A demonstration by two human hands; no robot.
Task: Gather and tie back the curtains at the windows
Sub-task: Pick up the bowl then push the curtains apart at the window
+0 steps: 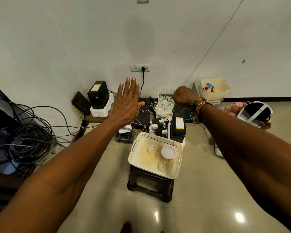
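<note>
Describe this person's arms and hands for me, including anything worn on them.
Both arms are bare, with no sleeves in view. The left hand and its wrist show no ring, watch or band. At the wrist of the right hand sits a stack of bracelets: green beads, yellow-orange beads, and woven bands patterned in orange and black.

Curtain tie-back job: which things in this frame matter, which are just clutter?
Job: left hand, flat and open; right hand, bent down at the wrist. No curtain or window in view.
Clutter: white tray on a stool, glass jug, cable coil, cream basket.
</note>
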